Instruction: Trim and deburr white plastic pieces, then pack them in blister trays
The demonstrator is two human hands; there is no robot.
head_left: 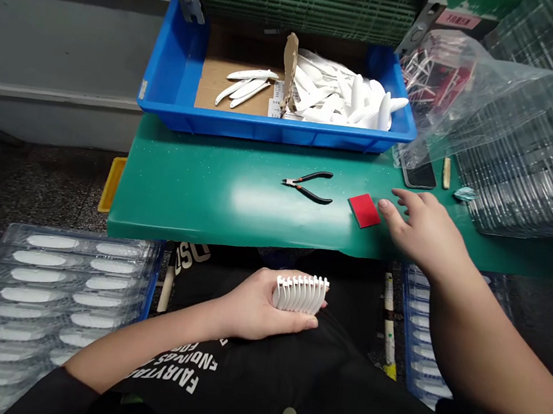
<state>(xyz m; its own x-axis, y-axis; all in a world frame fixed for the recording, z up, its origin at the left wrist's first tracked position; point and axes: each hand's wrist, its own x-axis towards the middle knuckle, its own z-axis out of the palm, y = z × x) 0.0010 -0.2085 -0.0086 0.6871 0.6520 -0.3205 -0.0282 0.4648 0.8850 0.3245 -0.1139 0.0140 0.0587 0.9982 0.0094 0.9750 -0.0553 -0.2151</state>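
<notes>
My left hand (256,309) rests over my lap, closed around a row of several white plastic pieces (301,293) stacked side by side. My right hand (422,228) lies on the green table (207,198) with its fingers stretched out and nothing in it; the fingertips almost touch a small red square (364,210). Black-handled cutting pliers (308,186) lie on the table left of the red square.
A blue bin (171,80) at the back holds many white pieces and a cardboard divider. Clear plastic trays (540,152) are stacked at right, beside a phone (418,172). A clear tray filled with white pieces (49,287) sits low at left, another at right (422,332).
</notes>
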